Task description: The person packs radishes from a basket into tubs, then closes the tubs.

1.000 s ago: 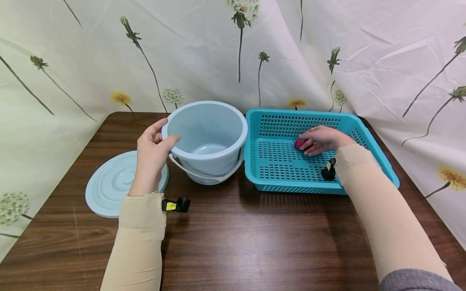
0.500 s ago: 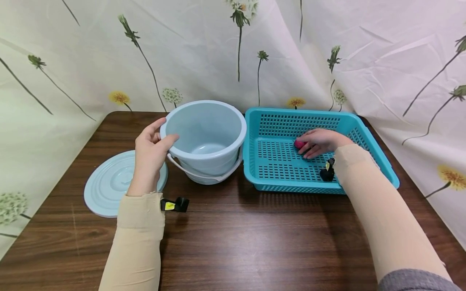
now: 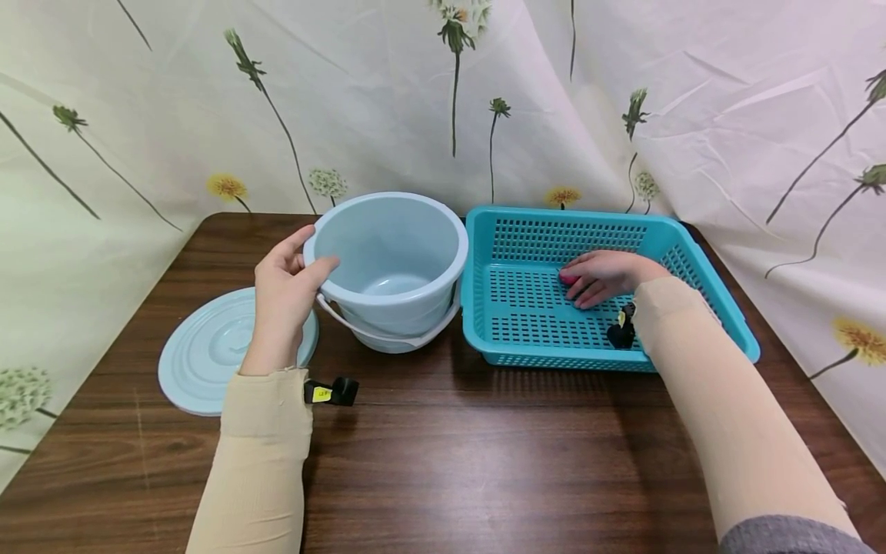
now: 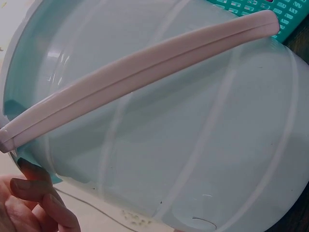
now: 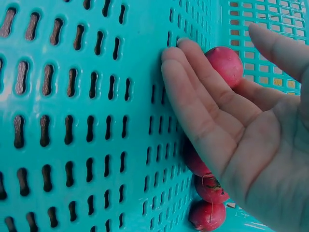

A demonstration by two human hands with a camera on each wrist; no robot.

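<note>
Four round, reddish-pink radishes point(image 5: 207, 215) showed in the right wrist view, lying in a turquoise plastic basket point(image 3: 567, 358) with a slotted floor and walls. The right hand point(image 3: 602, 277) was down inside that basket, palm turned to its wrist camera, its fingers straight and together and its thumb spread well away. One radish sat beyond the fingers, visible in the gap toward the thumb, and three more lay in a row close to the outer edge of the hand (whether skin met radish could not be told). From the head view only a bit of pink showed at those fingertips. The left hand point(image 3: 280, 296) gripped the rim of a pale blue bucket point(image 3: 391, 235) at its left side, thumb over the inside and fingers outside. The bucket stood mouth up, just left of the basket, and its carrying handle point(image 4: 145, 67) hung down across the front; the left wrist view, taken up mostly by the bucket's smooth wall, gave that handle a pinkish tint. A round, pale blue lid point(image 3: 214, 346) with raised rings lay flat to the left of the bucket, partly hidden by the left hand and wrist. Everything rested on a dark, wood-grain bench point(image 3: 443, 462). Behind rose a white cloth point(image 3: 388, 100) printed with dandelions. Beige sleeves point(image 3: 252, 477) covered both forearms.
</note>
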